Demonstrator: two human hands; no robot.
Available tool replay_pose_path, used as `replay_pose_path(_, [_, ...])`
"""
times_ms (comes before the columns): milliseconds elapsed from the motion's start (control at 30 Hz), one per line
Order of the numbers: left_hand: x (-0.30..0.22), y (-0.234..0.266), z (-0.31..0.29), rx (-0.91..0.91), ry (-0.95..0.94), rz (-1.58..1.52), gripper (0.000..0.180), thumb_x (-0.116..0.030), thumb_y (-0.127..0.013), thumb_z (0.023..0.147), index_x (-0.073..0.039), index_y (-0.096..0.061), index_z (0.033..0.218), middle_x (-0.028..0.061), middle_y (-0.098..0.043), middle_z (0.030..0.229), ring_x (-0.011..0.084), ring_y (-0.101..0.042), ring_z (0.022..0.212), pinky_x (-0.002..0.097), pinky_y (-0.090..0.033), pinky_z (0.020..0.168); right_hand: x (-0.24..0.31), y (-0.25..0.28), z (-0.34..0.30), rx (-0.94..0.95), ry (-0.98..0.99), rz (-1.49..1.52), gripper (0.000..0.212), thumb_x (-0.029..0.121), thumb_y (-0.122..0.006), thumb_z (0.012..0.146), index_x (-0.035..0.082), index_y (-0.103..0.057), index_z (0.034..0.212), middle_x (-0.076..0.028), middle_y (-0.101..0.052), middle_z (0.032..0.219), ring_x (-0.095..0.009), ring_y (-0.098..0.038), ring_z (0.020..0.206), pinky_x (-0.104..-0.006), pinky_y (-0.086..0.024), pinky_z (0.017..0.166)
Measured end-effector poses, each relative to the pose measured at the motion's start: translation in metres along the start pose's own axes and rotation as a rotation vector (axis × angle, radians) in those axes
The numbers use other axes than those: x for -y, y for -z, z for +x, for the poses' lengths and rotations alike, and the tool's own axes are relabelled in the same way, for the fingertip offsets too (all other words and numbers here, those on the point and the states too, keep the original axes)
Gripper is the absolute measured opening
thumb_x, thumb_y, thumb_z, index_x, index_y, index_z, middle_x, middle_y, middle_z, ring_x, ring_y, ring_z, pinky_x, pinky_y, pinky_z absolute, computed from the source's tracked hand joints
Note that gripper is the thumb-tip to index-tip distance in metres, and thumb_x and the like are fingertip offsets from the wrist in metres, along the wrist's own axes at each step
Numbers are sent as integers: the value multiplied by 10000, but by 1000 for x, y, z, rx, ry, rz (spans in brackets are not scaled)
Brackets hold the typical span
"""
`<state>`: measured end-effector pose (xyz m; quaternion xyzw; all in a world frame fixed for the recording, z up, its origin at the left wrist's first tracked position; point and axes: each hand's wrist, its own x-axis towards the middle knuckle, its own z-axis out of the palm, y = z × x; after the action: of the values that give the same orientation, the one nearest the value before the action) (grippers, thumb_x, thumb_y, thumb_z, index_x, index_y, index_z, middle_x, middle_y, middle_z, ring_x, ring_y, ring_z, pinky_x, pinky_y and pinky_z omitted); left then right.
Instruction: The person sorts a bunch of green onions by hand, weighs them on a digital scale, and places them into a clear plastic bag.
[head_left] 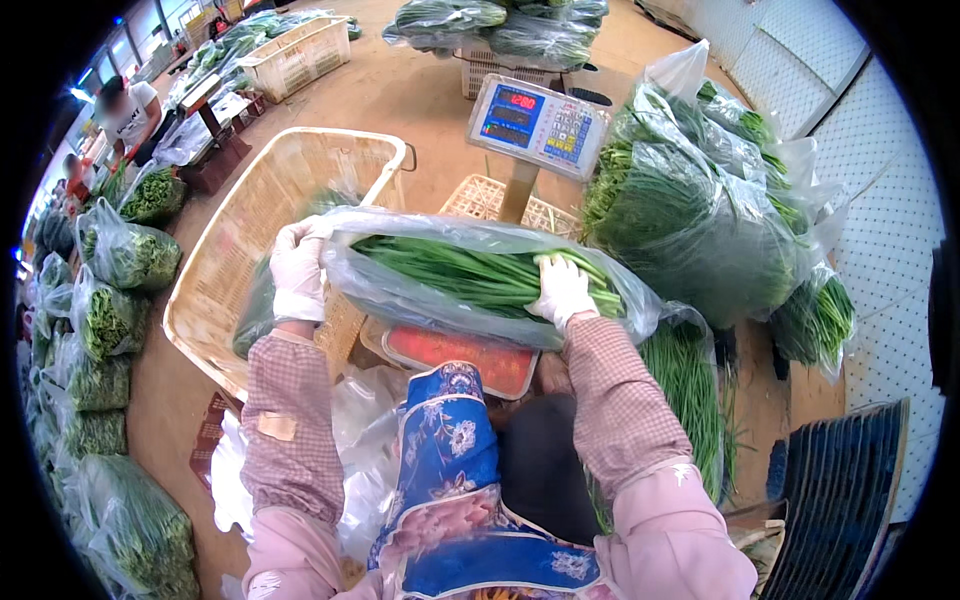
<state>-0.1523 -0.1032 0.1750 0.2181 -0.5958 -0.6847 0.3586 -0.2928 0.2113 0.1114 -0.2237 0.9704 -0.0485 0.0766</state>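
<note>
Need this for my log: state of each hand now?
Left hand: closed, holding the clear plastic bag.
Right hand: on the green stalks inside it; grip can't be told.

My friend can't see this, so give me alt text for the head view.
Gloved left hand holds a clear plastic bag by its edge; gloved right hand touches long green stalks inside. Nearby: a digital scale, pale crate and bagged greens.

Floor (350, 100): brown, lighter in places.
Left edge: clear bags of greens (125, 250) standing in a row.
Middle: a large pale plastic crate (215, 240).
Far left corner: a second pale crate (295, 60).
Far edge: a crate under bagged greens (545, 30).
</note>
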Motion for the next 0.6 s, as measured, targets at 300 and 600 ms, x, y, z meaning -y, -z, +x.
replay_pose_path(300, [-21,40,-30,-234,-287,17,323,-56,-548,865,14,-484,1174,90,-514,1182,163,-495,1064,276,-399,920,-38,99,-106,-950,269,720,297,30,-590,820,17,-553,1114,-111,-584,1088,-199,-545,1032,-306,-422,908])
replay_pose_path(600, [-10,7,-102,-237,-198,-18,326,-66,-493,892,26,-450,1202,111,-493,1204,183,-470,1104,303,-370,965,-169,-34,-252,-665,-407,955,437,59,-548,854,23,-407,1266,-127,-458,1271,-223,-460,1154,-334,-340,1002])
